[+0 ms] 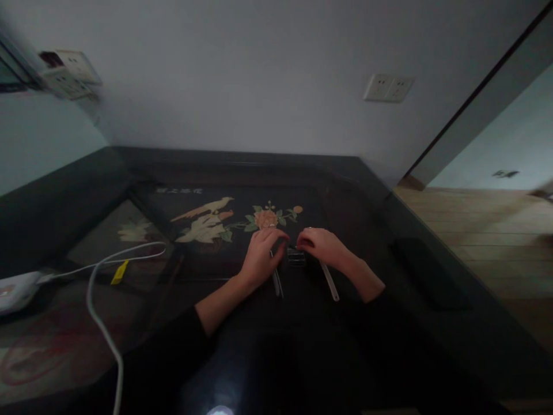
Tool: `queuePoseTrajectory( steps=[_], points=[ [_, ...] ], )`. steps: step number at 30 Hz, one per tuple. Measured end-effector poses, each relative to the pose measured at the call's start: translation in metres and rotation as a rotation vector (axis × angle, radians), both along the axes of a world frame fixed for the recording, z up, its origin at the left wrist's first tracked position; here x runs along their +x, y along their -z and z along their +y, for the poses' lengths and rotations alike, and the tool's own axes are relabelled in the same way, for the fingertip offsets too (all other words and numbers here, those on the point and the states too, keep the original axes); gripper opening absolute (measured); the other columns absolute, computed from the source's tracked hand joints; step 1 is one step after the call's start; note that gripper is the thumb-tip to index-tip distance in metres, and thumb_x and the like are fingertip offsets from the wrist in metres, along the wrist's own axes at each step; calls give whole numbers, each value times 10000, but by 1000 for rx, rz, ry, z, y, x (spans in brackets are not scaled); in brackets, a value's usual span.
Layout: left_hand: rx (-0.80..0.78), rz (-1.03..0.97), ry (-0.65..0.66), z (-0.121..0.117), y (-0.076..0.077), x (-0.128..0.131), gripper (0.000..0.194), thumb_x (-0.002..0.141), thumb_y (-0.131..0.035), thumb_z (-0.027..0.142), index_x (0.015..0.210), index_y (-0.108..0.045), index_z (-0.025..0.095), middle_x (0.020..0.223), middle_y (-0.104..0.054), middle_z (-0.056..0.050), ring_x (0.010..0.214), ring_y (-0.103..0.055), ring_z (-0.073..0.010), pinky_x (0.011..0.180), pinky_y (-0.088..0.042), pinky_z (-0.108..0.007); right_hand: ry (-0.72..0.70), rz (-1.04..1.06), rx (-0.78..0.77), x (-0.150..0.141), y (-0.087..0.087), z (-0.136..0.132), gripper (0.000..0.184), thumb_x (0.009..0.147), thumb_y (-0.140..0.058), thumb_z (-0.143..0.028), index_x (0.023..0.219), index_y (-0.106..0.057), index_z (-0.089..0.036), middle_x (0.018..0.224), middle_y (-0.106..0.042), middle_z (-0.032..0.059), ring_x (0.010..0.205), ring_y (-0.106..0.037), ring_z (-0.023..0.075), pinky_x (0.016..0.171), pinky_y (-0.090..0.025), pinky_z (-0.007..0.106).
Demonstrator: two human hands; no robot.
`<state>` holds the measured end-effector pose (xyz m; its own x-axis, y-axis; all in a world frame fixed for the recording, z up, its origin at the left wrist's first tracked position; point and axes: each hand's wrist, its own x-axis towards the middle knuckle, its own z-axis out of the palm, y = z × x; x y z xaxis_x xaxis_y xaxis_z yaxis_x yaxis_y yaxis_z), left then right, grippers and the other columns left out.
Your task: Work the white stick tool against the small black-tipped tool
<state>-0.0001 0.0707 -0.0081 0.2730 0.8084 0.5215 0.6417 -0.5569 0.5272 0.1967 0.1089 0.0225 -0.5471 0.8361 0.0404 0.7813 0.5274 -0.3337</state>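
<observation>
On the dark tabletop [311, 323], my left hand [261, 253] curls with its fingertips and thumb bent inward. My right hand [323, 248] faces it, fingers curled in a pinch. Whatever the fingertips hold is too small and dim to make out. Just below and between them lies a small dark box-like piece with shiny edges [296, 258]. A thin, two-pronged metal tool [277, 279] lies beside my left thumb, its upper end hidden by that hand. From beneath my right hand extends a slim pale strip [330, 282] with a small hole at its end.
An inlaid bird [205, 208] and flower [265, 219] picture decorates the table beyond my hands. At left, a white cable [101, 323] with a yellow tag [120, 273] runs from a white adapter [19, 293]. A flat black object [425, 274] lies at right.
</observation>
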Motion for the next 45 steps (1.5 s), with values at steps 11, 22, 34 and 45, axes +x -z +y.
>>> queuePoseTrajectory(
  steps=[11, 22, 34, 45],
  points=[
    [-86, 140, 104, -6, 6, -3, 199, 868, -561, 198, 1059, -615, 216, 1077, -689, -54, 1056, -595, -230, 956, -420, -431, -54, -74, -9, 2, 3, 3, 70, 864, -586, -186, 852, -652, -204, 893, -651, 42, 794, -577, 175, 630, -342, 280],
    [-116, 212, 155, -4, 6, -1, 238, 873, -568, 231, 1103, -621, 205, 1128, -686, -68, 1082, -595, -239, 974, -422, -451, -39, -3, -41, 1, 10, 5, 58, 869, -592, -204, 853, -647, -195, 812, -629, 24, 734, -544, 159, 642, -347, 275],
    [-125, 209, 149, -4, 6, -1, 225, 877, -566, 223, 1092, -628, 196, 1125, -689, -70, 1076, -597, -238, 974, -423, -448, 27, 93, -14, 0, 7, 4, 36, 868, -600, -208, 875, -625, -183, 770, -592, 7, 696, -515, 139, 627, -336, 256],
    [-103, 162, 152, 0, 5, -1, 193, 874, -543, 171, 1043, -622, 217, 1087, -691, -57, 1048, -607, -226, 957, -429, -442, 113, 103, 65, 22, 0, -26, 153, 846, -664, -275, 977, -668, -195, 872, -636, 37, 783, -592, 176, 684, -437, 286]
  ],
)
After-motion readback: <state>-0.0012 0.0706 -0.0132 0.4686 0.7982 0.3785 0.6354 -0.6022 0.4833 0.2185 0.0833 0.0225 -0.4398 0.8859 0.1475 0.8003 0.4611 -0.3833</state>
